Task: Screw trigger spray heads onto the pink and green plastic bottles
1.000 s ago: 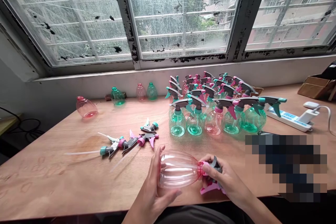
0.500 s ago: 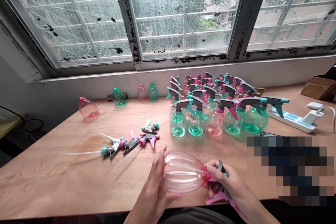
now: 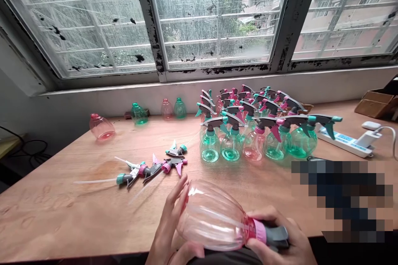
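Note:
A clear pink spray bottle (image 3: 211,215) lies on its side between my hands, over the table's front edge. My left hand (image 3: 174,223) cups its broad base, thumb below and fingers behind. At the neck, my right hand (image 3: 280,236) is closed around the pink collar and the grey spray head (image 3: 275,236). A straw shows faintly inside the bottle. Several loose spray heads (image 3: 152,169) with pink or green collars and white straws lie beyond my left hand.
Several pink and green bottles with spray heads (image 3: 230,145) stand grouped at the back right. Bottles without heads (image 3: 102,126) stand along the back left. A white power strip (image 3: 345,140) and a cardboard box (image 3: 377,101) are at the right. A blurred patch covers part of the table.
The pink bottle has come nearer and tilted, its neck now lower. My right hand has turned the spray head, so its pink trigger no longer shows. My left hand still supports the base.

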The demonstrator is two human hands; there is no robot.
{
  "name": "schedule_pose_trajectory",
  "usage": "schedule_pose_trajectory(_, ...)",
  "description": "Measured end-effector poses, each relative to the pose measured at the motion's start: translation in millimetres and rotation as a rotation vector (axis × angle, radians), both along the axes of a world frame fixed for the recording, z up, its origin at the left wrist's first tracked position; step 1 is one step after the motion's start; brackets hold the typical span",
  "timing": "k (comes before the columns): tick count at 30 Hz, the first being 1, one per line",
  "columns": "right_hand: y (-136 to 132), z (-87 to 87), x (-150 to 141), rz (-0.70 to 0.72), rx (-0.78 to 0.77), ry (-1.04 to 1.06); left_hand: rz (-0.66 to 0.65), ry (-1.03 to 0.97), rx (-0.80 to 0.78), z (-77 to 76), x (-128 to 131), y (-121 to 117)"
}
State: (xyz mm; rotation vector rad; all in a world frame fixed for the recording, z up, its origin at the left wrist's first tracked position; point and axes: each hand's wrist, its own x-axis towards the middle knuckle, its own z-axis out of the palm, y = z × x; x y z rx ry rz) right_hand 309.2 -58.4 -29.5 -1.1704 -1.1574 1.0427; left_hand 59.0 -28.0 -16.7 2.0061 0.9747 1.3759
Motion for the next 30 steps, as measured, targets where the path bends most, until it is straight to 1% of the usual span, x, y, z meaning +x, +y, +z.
schedule_pose_trajectory(1,4,-1.6,-1,0.074,-0.085,0.101,0.022,0.013,0.048,-0.8,-1,1)
schedule_pose_trajectory(3,13,-4.6,-2,0.262,-0.279,0.341,0.088,0.101,0.134,-1.8,-4,4)
schedule_pose_trajectory(4,17,-5.8,-3,0.343,-0.332,0.428,0.125,0.158,0.164,-1.7,-6,5)
schedule_pose_trajectory(6,23,-6.8,-3,0.443,-0.360,0.518,0.162,0.241,0.206,-0.8,-10,6)
schedule_pose_trajectory(7,23,-6.5,-3,0.452,-0.356,0.525,0.156,0.243,0.214,-0.2,-11,6)
schedule_pose_trajectory(9,18,-4.2,-2,0.399,-0.333,0.473,0.118,0.163,0.192,0.2,-11,5)
schedule_pose_trajectory(10,14,-2.5,-1,0.342,-0.292,0.401,0.098,0.095,0.163,-0.1,-9,3)
schedule_pose_trajectory(13,2,2.7,-1,0.162,-0.080,0.082,0.062,-0.136,0.058,-2.4,-2,0)
schedule_pose_trajectory(14,0,4.0,-1,0.137,-0.035,0.026,0.047,-0.185,0.029,-3.2,0,0)
schedule_pose_trajectory(15,0,5.1,-2,0.140,-0.039,0.028,0.030,-0.210,0.010,-3.9,1,0)
schedule_pose_trajectory(16,1,6.0,-2,0.173,-0.089,0.087,0.011,-0.212,0.005,-4.3,1,0)
schedule_pose_trajectory(19,9,7.3,-4,0.328,-0.377,0.389,-0.044,-0.166,0.041,-4.5,-2,0)
schedule_pose_trajectory(20,11,7.2,-4,0.362,-0.453,0.457,-0.067,-0.150,0.056,-4.3,-3,-1)
schedule_pose_trajectory(21,12,6.7,-4,0.383,-0.487,0.496,-0.089,-0.142,0.062,-4.0,-5,-3)
schedule_pose_trajectory(22,11,5.8,-3,0.392,-0.483,0.514,-0.105,-0.143,0.047,-3.8,-6,-5)
schedule_pose_trajectory(23,10,4.5,-1,0.388,-0.447,0.510,-0.115,-0.152,0.013,-3.7,-7,-7)
schedule_pose_trajectory(24,8,2.8,1,0.362,-0.373,0.471,-0.119,-0.166,-0.033,-3.7,-7,-8)
schedule_pose_trajectory(25,7,0.7,3,0.314,-0.264,0.390,-0.118,-0.187,-0.091,-4.0,-7,-9)
schedule_pose_trajectory(26,5,-1.7,6,0.256,-0.123,0.266,-0.114,-0.217,-0.154,-4.5,-7,-10)
schedule_pose_trajectory(28,4,-6.8,12,0.186,0.254,-0.069,-0.126,-0.294,-0.265,-5.9,-5,-8)
schedule_pose_trajectory(29,5,-9.3,14,0.212,0.459,-0.219,-0.144,-0.333,-0.308,-6.7,-4,-6)
schedule_pose_trajectory(30,7,-11.7,15,0.258,0.635,-0.324,-0.162,-0.367,-0.344,-7.4,-3,-4)
